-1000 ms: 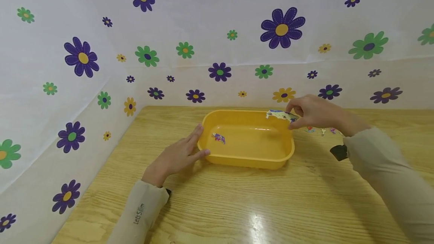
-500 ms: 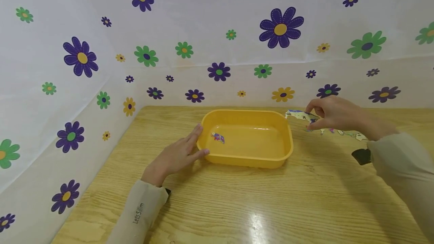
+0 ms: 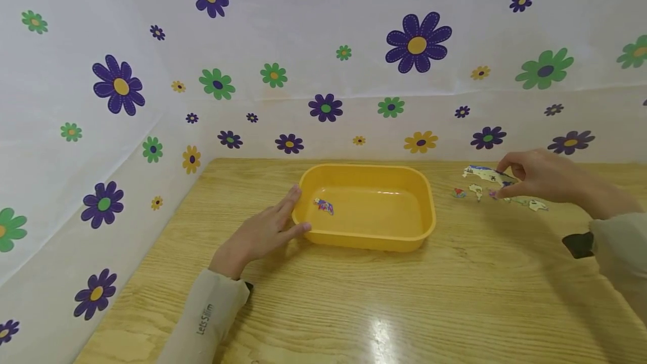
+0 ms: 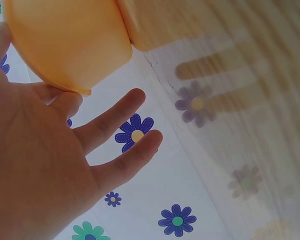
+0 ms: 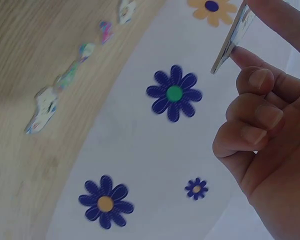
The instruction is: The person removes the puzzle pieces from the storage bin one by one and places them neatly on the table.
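My left hand [image 3: 258,235] holds the left end of a yellow plastic tub [image 3: 369,242]; its thumb lies at the front corner of the rim. In the left wrist view, two straight fingers stand away from the tub wall. Inside the tub lies one small purple-and-red flat cutout [image 3: 324,206]. To the right of the tub, my right hand [image 3: 556,180] pinches a larger, thin, pale printed cutout [image 3: 480,172] between thumb and index finger. The right wrist view shows that cutout [image 5: 232,40] edge-on, with the other fingers curled in.
Several small printed cutouts lie in a loose row below the right hand, among them a red-and-blue one [image 3: 459,192] and a white one [image 3: 538,205]. The wooden table [image 3: 323,302] meets a flower-patterned cloth backdrop [image 3: 283,27] at the back and left.
My right hand has moved right with the pale cutout, from over the tub's right end to above the row of small cutouts. The left hand and tub have stayed put.
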A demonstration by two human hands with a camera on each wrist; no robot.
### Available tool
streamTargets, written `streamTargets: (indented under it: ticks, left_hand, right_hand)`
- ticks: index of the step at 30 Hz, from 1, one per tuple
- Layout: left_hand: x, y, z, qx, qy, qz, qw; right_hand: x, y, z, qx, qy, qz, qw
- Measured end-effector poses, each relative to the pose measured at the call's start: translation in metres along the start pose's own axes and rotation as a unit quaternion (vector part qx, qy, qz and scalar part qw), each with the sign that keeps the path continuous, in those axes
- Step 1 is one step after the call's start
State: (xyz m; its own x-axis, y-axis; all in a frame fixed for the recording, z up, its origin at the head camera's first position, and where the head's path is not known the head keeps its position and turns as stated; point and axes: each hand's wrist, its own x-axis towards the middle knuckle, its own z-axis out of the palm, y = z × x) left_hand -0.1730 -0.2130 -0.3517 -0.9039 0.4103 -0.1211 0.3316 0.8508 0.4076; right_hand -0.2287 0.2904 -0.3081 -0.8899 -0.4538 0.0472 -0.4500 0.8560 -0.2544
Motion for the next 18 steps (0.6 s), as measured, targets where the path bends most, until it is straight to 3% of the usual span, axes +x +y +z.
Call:
streamTargets:
  ticks: [18]
  left_hand:
    - [-0.001, -0.001, 0.002, 0.002, -0.002, -0.003, 1.0]
  right_hand:
    - [-0.037, 0.061, 0.004, -0.044, -0.039, 0.093, 0.9939]
